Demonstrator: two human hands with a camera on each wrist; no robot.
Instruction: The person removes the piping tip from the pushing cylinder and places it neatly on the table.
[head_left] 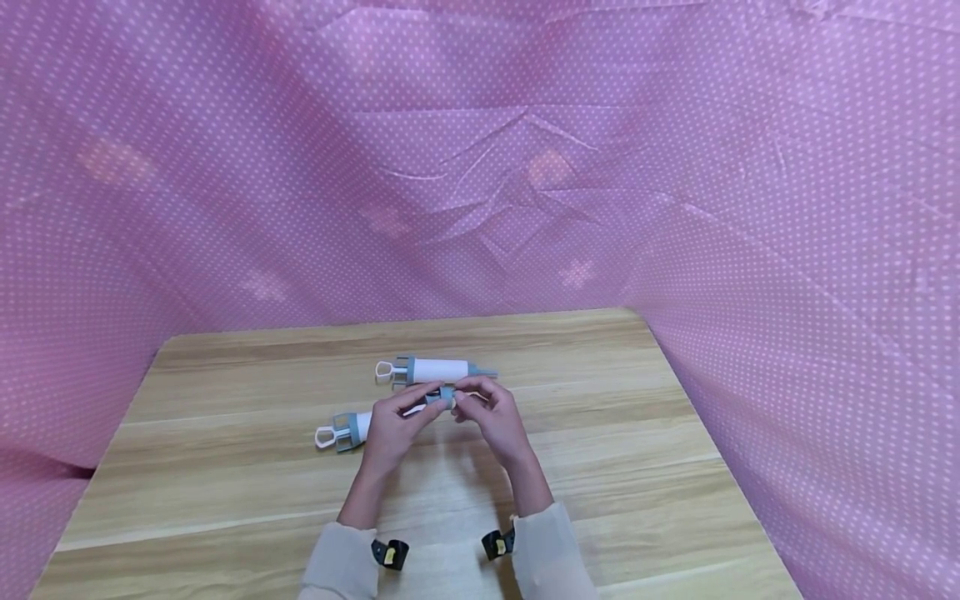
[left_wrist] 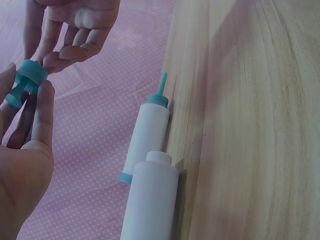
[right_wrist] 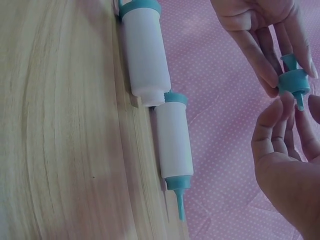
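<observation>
I am holding a cap (right_wrist: pixel 293 81) up above the table (head_left: pixel 615 467), on my side of the far tube (head_left: pixel 440 371). My left hand (head_left: pixel 392 429) pinches the cap between thumb and fingers. My right hand (head_left: pixel 491 417) has its thumb and fingertips bent round the cap's thin spout end, touching it. I can't tell how hard they squeeze. The cap is blue-green. It has a round ring in the middle, and a stem that gets wide points back to my left hand.

The far tube lies flat. It is white, with blue-green ends, and its thin tip points right. The near tube (head_left: pixel 363 426) lies closer to me than the far tube and a bit more to the left. My left hand hides part of it from above. Its white neck (left_wrist: pixel 159 157) points much the same way as the far tube's tip. Pink cloth (head_left: pixel 487 167) with white dots hangs behind the far tube.
</observation>
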